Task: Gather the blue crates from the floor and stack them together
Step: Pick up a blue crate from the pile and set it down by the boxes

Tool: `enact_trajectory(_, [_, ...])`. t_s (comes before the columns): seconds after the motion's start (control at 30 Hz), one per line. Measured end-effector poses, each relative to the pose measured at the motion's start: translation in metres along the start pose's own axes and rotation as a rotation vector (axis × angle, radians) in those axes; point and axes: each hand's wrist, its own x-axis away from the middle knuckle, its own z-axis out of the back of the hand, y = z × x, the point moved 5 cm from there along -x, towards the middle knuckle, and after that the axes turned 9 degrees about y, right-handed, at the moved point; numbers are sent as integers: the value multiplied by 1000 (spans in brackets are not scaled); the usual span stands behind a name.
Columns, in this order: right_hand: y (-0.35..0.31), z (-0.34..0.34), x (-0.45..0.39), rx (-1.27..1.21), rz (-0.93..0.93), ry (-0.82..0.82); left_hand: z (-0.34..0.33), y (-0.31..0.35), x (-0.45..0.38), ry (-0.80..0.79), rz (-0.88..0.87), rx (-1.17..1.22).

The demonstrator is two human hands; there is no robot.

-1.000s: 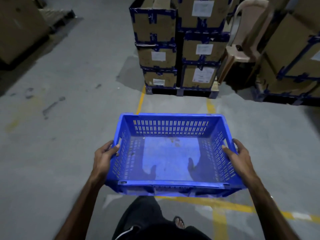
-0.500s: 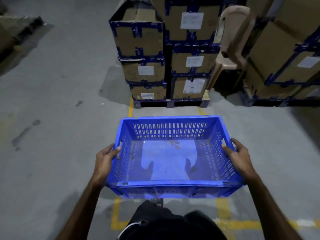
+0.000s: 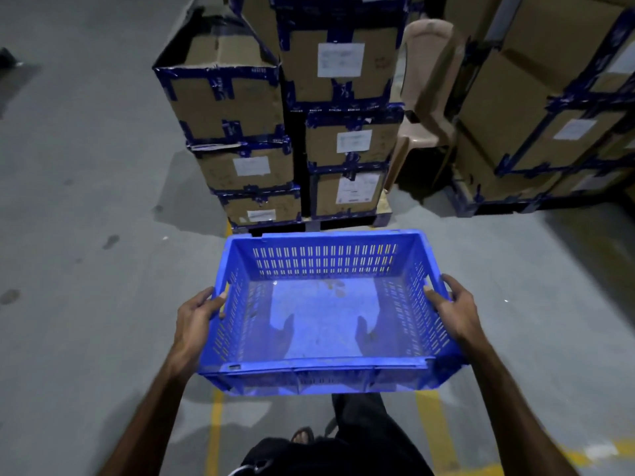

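I carry one empty blue crate (image 3: pixel 326 371) with slotted walls, held level in front of my body above the floor. My left hand (image 3: pixel 194 324) grips its left rim, fingers curled over the edge. My right hand (image 3: pixel 455 312) grips the right rim the same way. The crate's floor is bare, with a few small stains and the shadows of my hands. No other blue crate is in view.
A pallet of stacked cardboard boxes (image 3: pixel 285 132) bound with blue tape stands just ahead of the crate. A beige plastic chair (image 3: pixel 426 97) sits to its right, then more boxes on a pallet (image 3: pixel 549 115). Yellow floor lines (image 3: pixel 216 427) run under my feet; open concrete lies left.
I have walked forward with the crate: the stacked boxes are closer and larger, and the yellow floor lines have slid back under me. Both hands keep their grip.
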Motion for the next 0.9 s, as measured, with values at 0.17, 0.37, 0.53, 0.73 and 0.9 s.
enact_trajectory(0.17, [-30,-30,-63,18,-4,-54,-35,-5,-62,56,33,-4])
enact_trajectory(0.37, [-46,-80,-154,35,-32,-119,-97,38,-88,108,108,-65])
enact_trajectory(0.53, [-46,-138,-222,99,-19,-145,-139,13,-171,118,104,-177])
enact_trajectory(0.73, [6,-227,-306,149,-35,-139,-190,-66,-275,137,139,-223])
enact_trajectory(0.9, [85,-320,-380,135,-76,-161,-221,-159,-378,132,119,-260])
